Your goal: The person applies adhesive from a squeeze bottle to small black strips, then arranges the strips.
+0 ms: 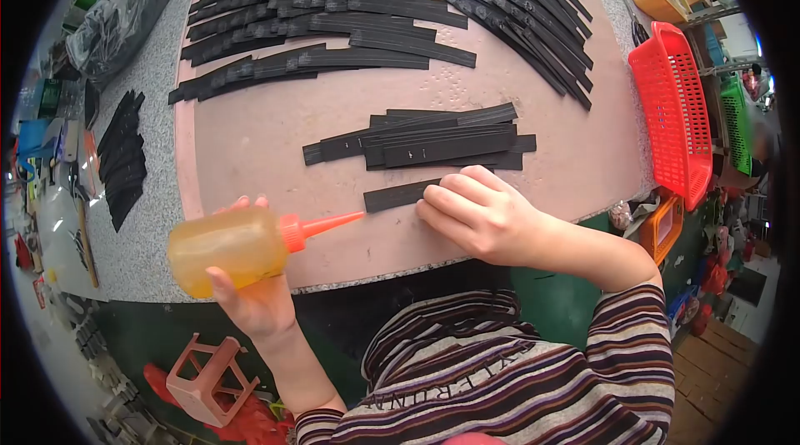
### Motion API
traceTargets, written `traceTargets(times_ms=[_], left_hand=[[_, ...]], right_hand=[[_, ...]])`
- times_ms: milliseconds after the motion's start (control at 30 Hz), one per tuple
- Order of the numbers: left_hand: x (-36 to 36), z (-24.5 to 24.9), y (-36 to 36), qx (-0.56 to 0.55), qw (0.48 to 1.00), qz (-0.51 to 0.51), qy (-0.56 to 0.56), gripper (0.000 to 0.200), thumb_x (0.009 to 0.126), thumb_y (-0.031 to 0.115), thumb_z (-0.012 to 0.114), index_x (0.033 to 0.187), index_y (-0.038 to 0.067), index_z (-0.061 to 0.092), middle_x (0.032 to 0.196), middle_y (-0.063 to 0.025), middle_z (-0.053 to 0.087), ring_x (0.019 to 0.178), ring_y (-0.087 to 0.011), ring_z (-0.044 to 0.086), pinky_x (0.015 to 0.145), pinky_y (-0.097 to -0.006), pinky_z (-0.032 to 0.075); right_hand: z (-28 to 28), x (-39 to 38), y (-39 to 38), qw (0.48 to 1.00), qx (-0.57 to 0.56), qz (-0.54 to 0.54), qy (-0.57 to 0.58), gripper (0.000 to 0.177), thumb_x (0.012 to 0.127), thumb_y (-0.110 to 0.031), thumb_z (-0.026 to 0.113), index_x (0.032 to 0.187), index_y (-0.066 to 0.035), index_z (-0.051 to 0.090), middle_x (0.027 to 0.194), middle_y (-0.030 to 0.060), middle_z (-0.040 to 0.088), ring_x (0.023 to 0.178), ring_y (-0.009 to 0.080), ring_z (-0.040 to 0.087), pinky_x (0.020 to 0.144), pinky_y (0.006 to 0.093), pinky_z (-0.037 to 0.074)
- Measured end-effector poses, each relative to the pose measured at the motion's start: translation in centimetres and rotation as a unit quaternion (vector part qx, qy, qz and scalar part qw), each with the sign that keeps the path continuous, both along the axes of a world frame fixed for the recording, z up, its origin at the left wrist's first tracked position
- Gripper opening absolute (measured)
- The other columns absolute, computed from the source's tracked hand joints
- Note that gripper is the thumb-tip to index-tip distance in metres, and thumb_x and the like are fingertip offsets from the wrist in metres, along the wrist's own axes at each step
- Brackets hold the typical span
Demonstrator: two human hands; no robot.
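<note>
My left hand (258, 307) is wrapped round a clear squeeze bottle (229, 251) of yellow liquid. Its red nozzle points right, the tip close to the left end of a single black strip (396, 197). Over the right part of that strip is my right hand (475, 216), fingers bent and pressed together; its fingertips are mostly hidden, so its hold on the strip is hard to make out. Just beyond lies a loose pile of black strips (450, 145), some with small white marks.
Overlapping rows of black strips (308, 24) cover the far side of the pink board (258, 124), with more strips (533, 20) at far right. A small bundle (123, 157) lies left. A red basket (671, 103) stands right; a pink stool (212, 378) is below the table.
</note>
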State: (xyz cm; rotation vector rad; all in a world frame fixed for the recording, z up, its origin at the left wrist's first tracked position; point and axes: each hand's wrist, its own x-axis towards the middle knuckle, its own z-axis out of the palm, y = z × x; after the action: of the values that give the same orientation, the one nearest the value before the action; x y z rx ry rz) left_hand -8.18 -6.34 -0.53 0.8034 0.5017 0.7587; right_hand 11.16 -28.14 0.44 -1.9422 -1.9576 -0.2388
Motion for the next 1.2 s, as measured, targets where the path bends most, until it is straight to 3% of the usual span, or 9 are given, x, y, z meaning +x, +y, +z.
traceTargets(times_ms=[100,300,600,700,800,900,1033,1067,1200], left_hand=[[0.7,-0.7,-0.2,0.140,0.988,-0.015,0.070,0.074,0.084,0.043,0.070,0.136,0.001,0.040,0.135,-0.0212,0.048,0.126,-0.0351,0.051,0.096,-0.0483,0.050],[2.0,0.6,-0.1,0.249,0.954,-0.078,0.144,0.066,0.086,0.037,0.068,0.134,0.001,0.042,0.129,-0.0241,0.053,0.118,-0.0365,0.056,0.099,-0.0471,0.047],[2.7,0.5,0.2,0.226,0.965,-0.060,0.119,0.058,0.089,0.031,0.066,0.132,0.001,0.043,0.127,-0.0246,0.053,0.116,-0.0351,0.057,0.098,-0.0471,0.047],[2.3,0.1,0.3,0.229,0.961,-0.098,0.123,0.060,0.089,0.034,0.065,0.133,0.001,0.042,0.128,-0.0244,0.053,0.117,-0.0349,0.057,0.098,-0.0467,0.048],[1.4,0.2,1.0,0.244,0.960,-0.056,0.127,0.064,0.090,0.040,0.063,0.136,0.002,0.040,0.131,-0.0231,0.052,0.120,-0.0351,0.055,0.094,-0.0453,0.052],[-0.2,-0.7,1.4,0.010,0.999,-0.032,-0.026,0.067,0.092,0.045,0.059,0.139,0.001,0.038,0.137,-0.0210,0.047,0.125,-0.0346,0.051,0.091,-0.0450,0.055],[0.6,0.1,1.5,-0.017,0.996,-0.037,-0.081,0.067,0.095,0.044,0.056,0.140,0.000,0.035,0.141,-0.0192,0.043,0.130,-0.0339,0.046,0.092,-0.0455,0.056],[0.8,0.3,1.5,-0.023,0.996,-0.034,-0.075,0.067,0.095,0.044,0.056,0.140,-0.001,0.035,0.141,-0.0192,0.043,0.130,-0.0339,0.046,0.093,-0.0455,0.056],[-0.1,0.0,2.3,-0.034,0.997,-0.032,-0.059,0.067,0.095,0.042,0.057,0.141,-0.001,0.034,0.141,-0.0180,0.043,0.131,-0.0328,0.044,0.095,-0.0442,0.056]], right_hand=[[-0.1,-0.6,0.0,1.000,-0.010,-0.020,0.020,0.035,0.072,-0.015,0.067,0.104,-0.002,0.064,0.092,0.0063,0.054,0.083,0.0192,0.056,0.077,0.0327,0.047],[-0.7,-0.9,0.5,0.998,-0.013,-0.035,0.050,0.040,0.076,-0.017,0.073,0.113,-0.004,0.064,0.096,0.0065,0.051,0.084,0.0199,0.056,0.076,0.0337,0.047],[-0.8,-0.8,0.5,0.996,-0.017,-0.033,0.076,0.039,0.076,-0.012,0.072,0.113,-0.005,0.065,0.096,0.0070,0.052,0.087,0.0209,0.056,0.076,0.0345,0.046],[-0.3,-0.2,0.6,0.994,-0.036,-0.028,0.103,0.035,0.075,-0.010,0.071,0.109,-0.006,0.065,0.096,0.0067,0.052,0.087,0.0219,0.055,0.077,0.0347,0.044],[0.8,0.4,0.8,0.981,-0.063,-0.086,0.165,0.029,0.075,-0.012,0.070,0.102,-0.005,0.064,0.093,0.0065,0.052,0.087,0.0234,0.051,0.077,0.0349,0.041],[1.0,0.7,0.9,0.963,-0.082,-0.135,0.217,0.023,0.075,-0.014,0.072,0.095,-0.008,0.062,0.094,0.0061,0.050,0.093,0.0252,0.048,0.080,0.0377,0.035],[1.5,1.1,0.8,0.959,-0.094,-0.125,0.236,0.022,0.074,-0.016,0.073,0.093,-0.010,0.060,0.094,0.0047,0.049,0.097,0.0242,0.045,0.082,0.0373,0.034],[1.2,1.3,0.5,0.967,-0.039,-0.098,0.231,0.018,0.076,-0.011,0.073,0.090,-0.010,0.062,0.088,0.0028,0.056,0.087,0.0215,0.053,0.075,0.0335,0.039],[2.8,6.7,-2.5,0.836,0.054,-0.203,0.507,0.010,0.085,-0.013,0.071,0.091,-0.006,0.065,0.078,0.0014,0.065,0.068,0.0096,0.059,0.061,0.0229,0.044]])
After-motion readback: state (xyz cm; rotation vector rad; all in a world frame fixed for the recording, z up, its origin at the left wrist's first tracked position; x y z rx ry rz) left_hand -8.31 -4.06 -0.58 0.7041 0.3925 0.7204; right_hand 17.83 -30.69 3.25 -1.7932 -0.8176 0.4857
